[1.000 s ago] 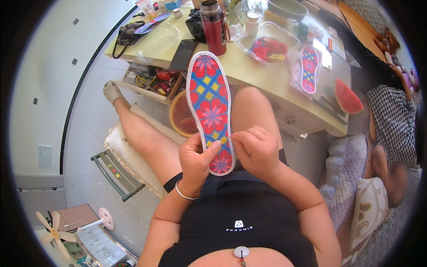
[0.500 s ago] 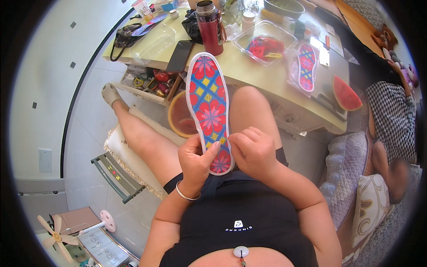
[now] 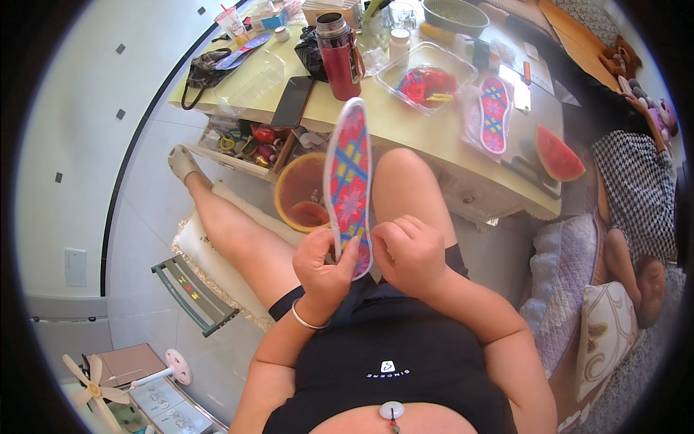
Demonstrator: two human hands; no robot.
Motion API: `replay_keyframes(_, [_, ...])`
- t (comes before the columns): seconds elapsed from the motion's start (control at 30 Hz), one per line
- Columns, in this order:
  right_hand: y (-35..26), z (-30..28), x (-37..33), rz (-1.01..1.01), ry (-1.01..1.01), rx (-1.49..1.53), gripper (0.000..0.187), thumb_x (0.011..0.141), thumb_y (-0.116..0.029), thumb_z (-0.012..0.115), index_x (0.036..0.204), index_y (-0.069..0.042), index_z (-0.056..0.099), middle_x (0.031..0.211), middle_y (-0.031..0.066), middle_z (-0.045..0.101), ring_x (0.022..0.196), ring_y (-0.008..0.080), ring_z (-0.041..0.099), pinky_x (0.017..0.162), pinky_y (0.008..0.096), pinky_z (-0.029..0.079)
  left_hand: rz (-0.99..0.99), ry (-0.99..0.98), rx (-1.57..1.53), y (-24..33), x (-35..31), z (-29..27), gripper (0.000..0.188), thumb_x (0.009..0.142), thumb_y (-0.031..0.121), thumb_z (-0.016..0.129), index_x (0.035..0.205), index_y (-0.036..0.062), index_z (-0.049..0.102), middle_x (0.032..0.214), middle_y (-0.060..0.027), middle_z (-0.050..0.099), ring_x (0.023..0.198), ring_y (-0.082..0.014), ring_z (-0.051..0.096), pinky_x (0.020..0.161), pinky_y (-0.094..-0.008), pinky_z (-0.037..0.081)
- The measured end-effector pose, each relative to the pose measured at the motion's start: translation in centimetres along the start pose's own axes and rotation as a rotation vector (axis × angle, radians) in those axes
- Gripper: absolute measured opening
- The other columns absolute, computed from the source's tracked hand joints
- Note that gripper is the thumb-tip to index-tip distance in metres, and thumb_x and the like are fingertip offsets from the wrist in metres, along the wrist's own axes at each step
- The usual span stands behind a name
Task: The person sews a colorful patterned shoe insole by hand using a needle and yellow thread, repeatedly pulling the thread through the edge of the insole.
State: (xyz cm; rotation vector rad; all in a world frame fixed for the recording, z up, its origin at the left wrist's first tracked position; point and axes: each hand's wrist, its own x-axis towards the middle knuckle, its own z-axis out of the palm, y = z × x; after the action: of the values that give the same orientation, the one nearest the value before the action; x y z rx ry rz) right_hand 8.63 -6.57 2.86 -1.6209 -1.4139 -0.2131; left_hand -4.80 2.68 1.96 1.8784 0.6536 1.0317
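Note:
An embroidered insole (image 3: 349, 192), patterned with red and pink flowers, blue lines and yellow patches inside a white edge, stands tilted over my lap. My left hand (image 3: 323, 266) grips its lower end, thumb on the patterned face and fingers behind. Close to the insole's lower right edge is my right hand (image 3: 410, 254), fingers curled in a pinch; whatever may be between the fingertips is too small to see. A second insole (image 3: 494, 116) of like pattern lies on clear plastic on the table. Left of it, a clear plastic tray (image 3: 425, 78) holds red thread and a small yellow item.
Before me stands a pale table (image 3: 405, 126) bearing a dark red flask (image 3: 340, 65), a phone (image 3: 293, 101) and a watermelon piece (image 3: 558, 154). Below are an open drawer (image 3: 249, 165) and an orange-brown bin (image 3: 300, 184). Another person's patterned garment (image 3: 636, 188) shows at right.
The insole has turned more edge-on and its top has dropped slightly. My left hand has tilted with it. My right hand stays near the same edge, still pinched.

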Motion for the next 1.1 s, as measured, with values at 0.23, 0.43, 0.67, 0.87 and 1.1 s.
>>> replay_keyframes(0.23, [0.5,-1.2,1.2,0.356,0.096,0.388,0.005,0.084,-0.007,0.069,0.085,-0.004,0.066,0.070,0.0072,0.060,0.067,0.0180,0.059,0.063,0.0289,0.048,-0.330,-0.012,-0.590,0.6,0.3,0.1,0.021,0.086,-0.002,0.068,0.107,-0.0024,0.066,0.100,-0.0067,0.069,0.092,-0.0145,0.064,0.083,-0.0280,0.051])
replay_keyframes(0.43, [3.0,0.9,-0.9,1.196,-0.278,1.429,0.009,0.089,-0.009,0.068,0.094,-0.002,0.069,0.090,0.0040,0.069,0.079,0.0122,0.061,0.075,0.0253,0.048,-0.471,-0.227,-0.855,-0.4,0.4,-0.2,0.026,0.090,-0.002,0.063,0.115,-0.0042,0.063,0.110,-0.0093,0.069,0.099,-0.0151,0.065,0.090,-0.0292,0.050])
replay_keyframes(0.67, [2.7,2.5,-1.3,1.243,-0.029,1.767,0.010,0.092,-0.003,0.058,0.100,0.002,0.062,0.098,0.0116,0.069,0.090,0.0191,0.066,0.084,0.0332,0.054,-0.534,-0.200,-0.888,-0.3,0.4,0.5,0.026,0.091,-0.004,0.059,0.117,-0.0055,0.061,0.111,-0.0094,0.068,0.100,-0.0140,0.064,0.091,-0.0280,0.050])
replay_keyframes(0.87, [3.8,3.1,-1.5,1.251,0.030,1.947,0.012,0.094,-0.004,0.056,0.103,0.003,0.058,0.103,0.0134,0.066,0.091,0.0195,0.066,0.082,0.0300,0.056,-0.557,-0.206,-0.936,-1.0,0.4,0.8,0.023,0.093,-0.001,0.058,0.116,-0.0061,0.060,0.110,-0.0133,0.069,0.101,-0.0206,0.067,0.090,-0.0329,0.053])
replay_keyframes(1.1, [5.7,1.0,-0.5,1.429,0.327,2.087,0.019,0.092,-0.006,0.058,0.106,0.006,0.056,0.100,0.0101,0.062,0.071,0.0101,0.059,0.054,0.0187,0.052,-0.561,-0.158,-0.932,-0.5,0.5,0.7,0.023,0.093,-0.002,0.058,0.115,-0.0055,0.060,0.109,-0.0130,0.069,0.098,-0.0190,0.067,0.089,-0.0326,0.053])
